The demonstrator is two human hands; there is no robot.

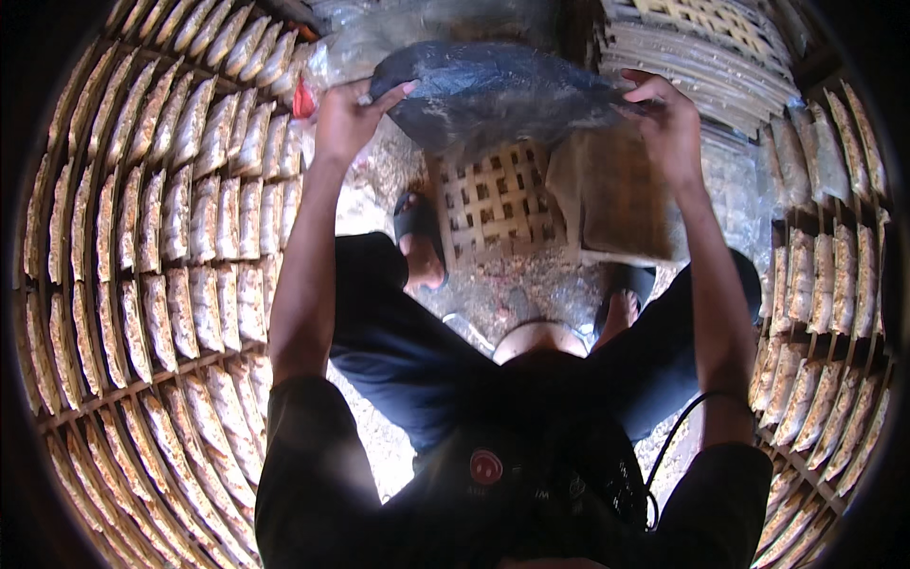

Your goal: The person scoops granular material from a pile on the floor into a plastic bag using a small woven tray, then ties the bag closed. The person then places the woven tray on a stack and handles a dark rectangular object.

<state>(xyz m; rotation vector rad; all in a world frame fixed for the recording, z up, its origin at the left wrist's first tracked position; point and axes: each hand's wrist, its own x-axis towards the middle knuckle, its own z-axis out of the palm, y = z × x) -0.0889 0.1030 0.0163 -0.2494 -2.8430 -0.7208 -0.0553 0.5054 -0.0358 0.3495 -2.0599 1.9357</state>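
Note:
My left hand (353, 117) pinches one end of a thin, dark plastic sheet (498, 96) between thumb and fingers. At the sheet's other end, my right hand (657, 117) grips its edge. Between them the plastic is spread wide, slightly blurred and raised in front of me. Below it lies a woven bamboo tray (498, 195) with square gaps. Right of that weave, under my right hand, is a flat brown slab or block (625, 195); its material is unclear.
Racks hold rows of whitish-brown slabs, possibly wrapped tempeh, at left (178, 213) and right (825, 284). Stacked slatted trays (697, 64) stand at the back right. A red item (303, 98) hangs beside the left rack. My sandalled feet rest on the littered floor (512, 291).

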